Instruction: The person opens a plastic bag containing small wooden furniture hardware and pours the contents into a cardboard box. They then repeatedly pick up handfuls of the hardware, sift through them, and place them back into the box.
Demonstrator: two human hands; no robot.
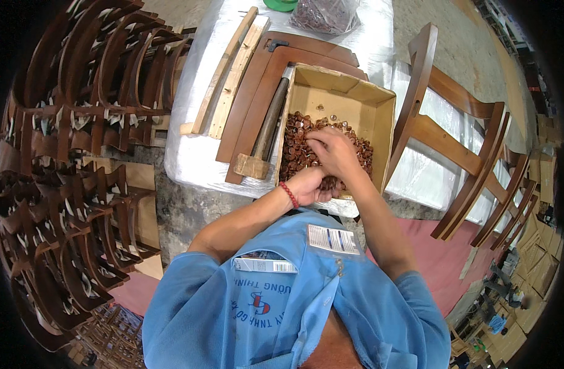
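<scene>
Step in hand: the person is apparently gathering or sorting the pieces point(296, 140) by hand. These small reddish-brown parts with metallic glints are lying heaped in the near half of the box point(343, 86), which is standing on the wrapped surface point(193, 166). The right hand point(334, 147) is resting on the heap, fingers loosely bent and thumb sitting close to them. The left hand point(315, 186) is lying just nearer the body, at the near edge of the box, with its fingers pointing right and partly curling. Neither hand is spreading flat; whether either is pinching a piece, it is not possible to tell.

Next move: the work is probably calling for a light fingertip pick on single pieces, since the heap is lying loose and tangling seems possible. The mallet point(269, 126) is lying untouched just beside the box.

Visibility limits: the right hand and wrist are partly covering the left fingers, and both hands are hiding the pieces beneath them. Contact between the hands is remaining uncertain. Blur and small size are obscuring the exact form of each piece
</scene>
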